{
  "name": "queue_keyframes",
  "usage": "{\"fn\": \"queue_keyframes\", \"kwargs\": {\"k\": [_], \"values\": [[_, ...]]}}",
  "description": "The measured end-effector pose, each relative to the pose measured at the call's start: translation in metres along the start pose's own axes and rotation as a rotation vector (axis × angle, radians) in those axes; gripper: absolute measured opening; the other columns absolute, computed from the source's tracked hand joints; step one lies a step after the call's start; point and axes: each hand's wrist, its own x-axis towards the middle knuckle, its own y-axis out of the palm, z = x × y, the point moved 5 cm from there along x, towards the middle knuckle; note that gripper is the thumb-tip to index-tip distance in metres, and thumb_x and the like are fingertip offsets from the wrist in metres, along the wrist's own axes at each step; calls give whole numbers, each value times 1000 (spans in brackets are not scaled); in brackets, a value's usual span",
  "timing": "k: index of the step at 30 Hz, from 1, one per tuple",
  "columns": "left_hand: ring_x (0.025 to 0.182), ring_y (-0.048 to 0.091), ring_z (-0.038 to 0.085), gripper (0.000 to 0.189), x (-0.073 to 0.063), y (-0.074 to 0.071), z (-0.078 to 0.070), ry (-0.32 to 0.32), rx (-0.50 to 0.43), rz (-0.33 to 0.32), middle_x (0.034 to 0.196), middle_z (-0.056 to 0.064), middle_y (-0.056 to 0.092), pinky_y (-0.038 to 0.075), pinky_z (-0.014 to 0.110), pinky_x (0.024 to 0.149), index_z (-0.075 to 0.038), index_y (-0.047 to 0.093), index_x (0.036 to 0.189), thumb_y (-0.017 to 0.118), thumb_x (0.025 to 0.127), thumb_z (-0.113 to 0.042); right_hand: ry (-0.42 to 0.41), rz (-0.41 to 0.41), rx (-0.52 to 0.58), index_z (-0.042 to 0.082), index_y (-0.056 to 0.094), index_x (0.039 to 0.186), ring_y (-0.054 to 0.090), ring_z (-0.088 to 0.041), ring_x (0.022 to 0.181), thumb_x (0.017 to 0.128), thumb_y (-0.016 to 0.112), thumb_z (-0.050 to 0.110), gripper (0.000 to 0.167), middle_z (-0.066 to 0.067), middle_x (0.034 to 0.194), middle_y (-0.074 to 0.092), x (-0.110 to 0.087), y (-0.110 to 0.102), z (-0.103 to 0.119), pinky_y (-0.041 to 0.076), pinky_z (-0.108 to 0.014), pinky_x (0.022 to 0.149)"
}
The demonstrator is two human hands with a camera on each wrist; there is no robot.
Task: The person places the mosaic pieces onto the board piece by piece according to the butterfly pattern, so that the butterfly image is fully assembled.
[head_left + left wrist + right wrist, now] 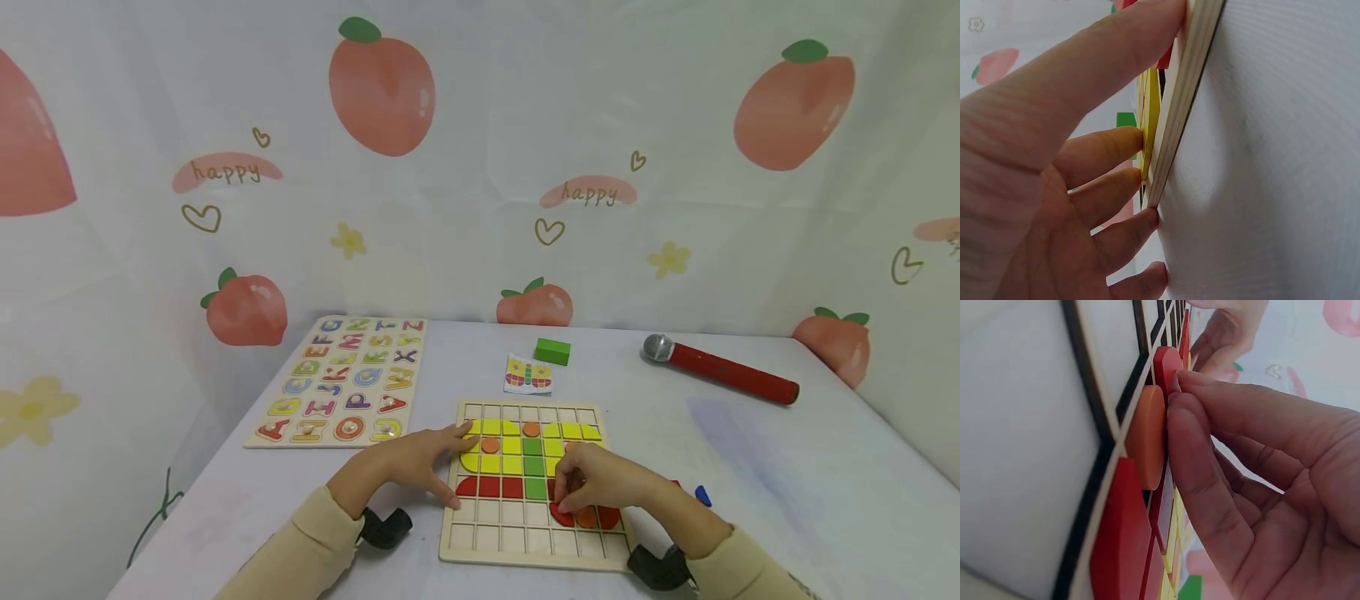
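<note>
A wooden grid board (pixel 498 542) lies on the table, its upper rows holding yellow pieces (pixel 491 427), green squares (pixel 533 467), red pieces (pixel 489 486) and orange discs (pixel 531 429). Spread over its left edge, my left hand (pixel 412 458) touches the frame and yellow pieces; the left wrist view shows the thumb on the board's side. My right hand (pixel 600 477) pinches a rounded red piece (pixel 1167 367) between thumb and index finger at a lower-row cell. Beside that piece sits an orange disc (pixel 1147 437), then another red piece (pixel 1121 537). My right hand hides some cells.
A small butterfly pattern card (pixel 528 376) and a green block (pixel 552 351) lie behind the board. An alphabet puzzle board (pixel 337 379) is at the left, a red microphone (pixel 727 373) at the back right. A blue piece (pixel 702 496) lies by the right forearm.
</note>
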Motion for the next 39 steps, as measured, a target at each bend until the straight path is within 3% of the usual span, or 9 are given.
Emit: {"fn": "queue_keyframes", "kwargs": {"k": [17, 27, 33, 39], "values": [[143, 21, 27, 87, -1, 1, 2, -12, -20, 10, 157, -3, 19, 26, 51, 114, -27, 38, 143, 80, 68, -43, 41, -26, -64, 10, 63, 74, 50, -10, 63, 76, 76, 14, 14, 2, 71, 59, 1, 2, 2, 43, -18, 54], [143, 21, 27, 87, 0, 0, 2, -8, -22, 7, 157, -3, 18, 26, 51, 113, -27, 38, 143, 80, 68, -43, 44, -4, -8, 7, 64, 77, 54, -12, 65, 76, 75, 8, 10, 0, 79, 61, -3, -1, -2, 47, -19, 56], [144, 20, 26, 87, 1, 1, 2, 1, -20, 4, 157, -3, 18, 25, 50, 114, -27, 38, 143, 80, 68, -42, 38, 4, -9, 11, 66, 80, 54, -10, 66, 78, 75, 18, 12, 2, 77, 63, -17, -13, -14, 48, -19, 59], [143, 21, 26, 87, 0, -1, 0, 3, -3, -4, 157, -3, 17, 24, 50, 114, -27, 38, 143, 80, 69, -43, 71, -69, 32, 6, 67, 86, 56, -13, 69, 80, 72, 20, 16, -1, 80, 63, -45, -39, -35, 50, -21, 60]]}}
